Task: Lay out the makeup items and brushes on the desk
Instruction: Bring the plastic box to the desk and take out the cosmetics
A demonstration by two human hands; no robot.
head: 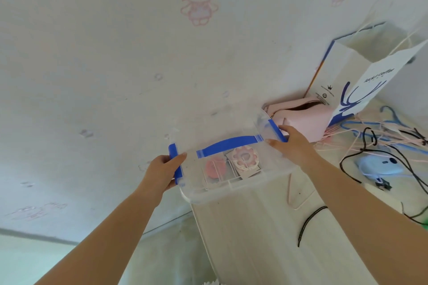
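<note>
Through the clear box (pixel 231 169) you can only half make out its contents: a pink paw-shaped piece (pixel 244 158) and a round pink item (pixel 213 167), both blurred by the plastic. The box sits on the near corner of a white cabinet (pixel 266 227), overhanging its edge. Your left hand (pixel 165 172) grips the blue latch at its left end; your right hand (pixel 293 143) holds the right latch. The paper bag (pixel 361 85) behind reads "luckin coffee", beside a pink pouch (pixel 305 118). Hangers (pixel 379 129), black cords (pixel 361 152) and a pale blue gadget (pixel 379 165) crowd the right.
</note>
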